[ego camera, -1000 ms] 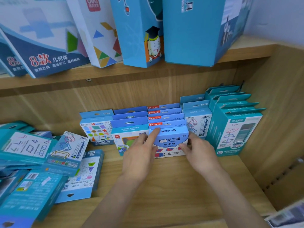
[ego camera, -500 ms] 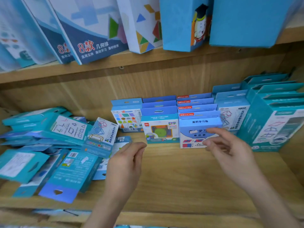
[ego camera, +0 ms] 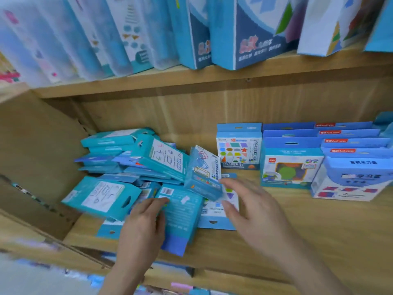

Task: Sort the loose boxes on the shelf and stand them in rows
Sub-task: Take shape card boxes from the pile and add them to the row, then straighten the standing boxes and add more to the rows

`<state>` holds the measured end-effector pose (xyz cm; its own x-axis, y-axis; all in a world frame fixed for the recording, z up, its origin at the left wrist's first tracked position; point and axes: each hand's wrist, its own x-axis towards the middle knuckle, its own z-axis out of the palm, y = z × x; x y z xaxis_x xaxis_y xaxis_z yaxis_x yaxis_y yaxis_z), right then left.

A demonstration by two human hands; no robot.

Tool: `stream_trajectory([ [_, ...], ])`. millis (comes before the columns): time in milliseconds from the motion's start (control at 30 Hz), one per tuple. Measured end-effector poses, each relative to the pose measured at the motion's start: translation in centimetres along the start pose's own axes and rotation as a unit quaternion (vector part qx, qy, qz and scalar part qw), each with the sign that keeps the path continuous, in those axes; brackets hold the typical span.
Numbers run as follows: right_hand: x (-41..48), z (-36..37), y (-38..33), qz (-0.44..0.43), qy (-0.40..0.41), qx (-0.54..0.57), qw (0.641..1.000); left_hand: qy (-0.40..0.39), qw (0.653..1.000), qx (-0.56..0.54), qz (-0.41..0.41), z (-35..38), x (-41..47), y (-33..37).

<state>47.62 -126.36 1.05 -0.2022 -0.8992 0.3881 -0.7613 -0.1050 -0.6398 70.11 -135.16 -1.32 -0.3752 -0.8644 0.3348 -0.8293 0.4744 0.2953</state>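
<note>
A heap of loose teal and blue boxes (ego camera: 127, 158) lies on the left of the wooden shelf (ego camera: 308, 231). My left hand (ego camera: 144, 224) rests its fingers on the left edge of a teal box lying face down (ego camera: 182, 211) at the front of the heap. My right hand (ego camera: 253, 209) has its fingers spread and relaxed, with the tips close to a blue box leaning on the heap (ego camera: 204, 173) and over a flat blue box (ego camera: 217, 216). It holds nothing. Standing rows of blue boxes (ego camera: 291, 167) fill the right side.
The shelf's side wall (ego camera: 38, 158) closes the left, and the back panel (ego camera: 191, 111) is behind the heap. Large upright boxes (ego camera: 244, 39) stand on the shelf above. Bare wood runs along the front, right of my hands. A lower shelf shows blurred at the bottom.
My view has swung left. Both hands left the standing rows on the right and moved over to the loose heap, the left hand landing on the face-down teal box.
</note>
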Motion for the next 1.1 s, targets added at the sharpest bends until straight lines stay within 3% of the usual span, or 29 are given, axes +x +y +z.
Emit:
stream_trajectory([
  [67, 1.5, 2.9, -1.3, -0.023, -0.020, -0.058, 0.998, -0.008, 0.999, -0.041, -0.002, -0.6, 0.6, -1.6],
  [167, 3.6, 5.7, -1.9, 0.114, -0.070, -0.042, 0.990, 0.036, 0.986, -0.161, -0.016, -1.6, 2.1, -2.5],
  [233, 4.9, 7.1, -2.4, 0.203, -0.059, -0.004, 0.977, 0.042, 0.976, -0.215, -0.004, -2.6, 3.2, -2.8],
  [367, 6.5, 8.4, -3.6, 0.300, -0.035, -0.007, 0.953, 0.004, 0.978, -0.192, 0.081, -3.4, 5.5, -2.7],
  [433, 6.7, 8.1, -4.0, 0.327, 0.002, 0.069, 0.943, -0.010, 0.978, -0.189, 0.090, -3.1, 6.5, -2.7],
  [500, 6.5, 7.5, -4.4, 0.346, 0.041, 0.234, 0.908, -0.009, 0.981, -0.177, 0.082, -2.8, 7.3, -2.8],
  [567, 5.3, 7.0, -4.9, 0.320, 0.076, 0.346, 0.879, -0.005, 0.982, -0.173, 0.074, -2.8, 7.8, -2.9],
  [600, 4.4, 7.1, -5.2, 0.282, 0.098, 0.355, 0.886, -0.008, 0.981, -0.182, 0.068, -2.9, 7.9, -3.0],
  [667, 2.5, 7.7, -6.0, 0.176, 0.150, 0.252, 0.940, -0.023, 0.963, -0.264, 0.049, -3.3, 7.9, -3.0],
  [733, 1.2, 8.6, -6.5, 0.063, 0.181, 0.104, 0.976, -0.078, 0.883, -0.462, -0.013, -4.5, 7.5, -1.9],
  [800, 0.8, 9.5, -6.6, -0.004, 0.188, 0.017, 0.982, -0.131, 0.787, -0.600, -0.063, -5.4, 7.1, -0.6],
  [1000, 1.2, 9.9, -7.1, -0.004, 0.149, -0.028, 0.988, -0.080, 0.778, -0.617, -0.092, -5.2, 6.7, -0.6],
  [1100, 1.3, 9.1, -7.3, 0.038, 0.111, 0.042, 0.992, -0.083, 0.797, -0.593, -0.080, -5.3, 6.7, -0.7],
])
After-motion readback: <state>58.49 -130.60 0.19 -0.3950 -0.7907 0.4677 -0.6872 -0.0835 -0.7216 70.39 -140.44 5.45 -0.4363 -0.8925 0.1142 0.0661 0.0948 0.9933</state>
